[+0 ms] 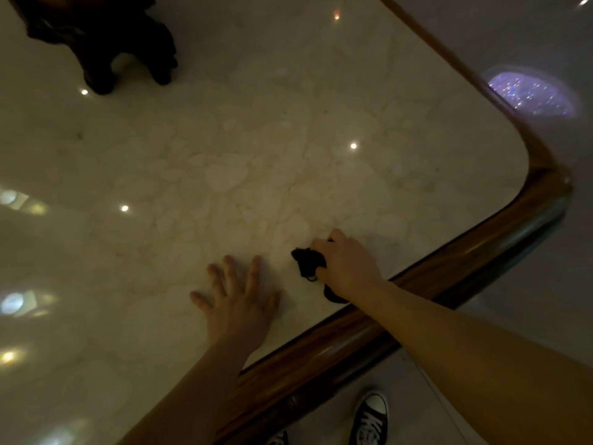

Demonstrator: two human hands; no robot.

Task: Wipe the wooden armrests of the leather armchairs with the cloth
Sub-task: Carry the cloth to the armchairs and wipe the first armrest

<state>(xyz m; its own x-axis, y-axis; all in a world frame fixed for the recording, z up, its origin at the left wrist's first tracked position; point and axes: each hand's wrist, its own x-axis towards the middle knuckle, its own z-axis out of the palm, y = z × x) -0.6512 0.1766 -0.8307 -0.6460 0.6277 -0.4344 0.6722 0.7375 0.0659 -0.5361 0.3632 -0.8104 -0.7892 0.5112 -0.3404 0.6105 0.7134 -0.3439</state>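
Note:
My right hand (348, 263) is closed around a small dark cloth (308, 263) that rests bunched on a pale marble tabletop (244, 162), close to the near edge. To its left, my left hand (239, 303) lies flat on the marble with the fingers spread and nothing in it. No armchair or armrest is in view.
A rounded brown wooden rim (449, 277) runs along the table's near and right edges. A dark carved wooden stand (106, 36) sits at the far left of the top. Below the edge, a black-and-white sneaker (369, 419) stands on a grey floor. Ceiling lights reflect in the marble.

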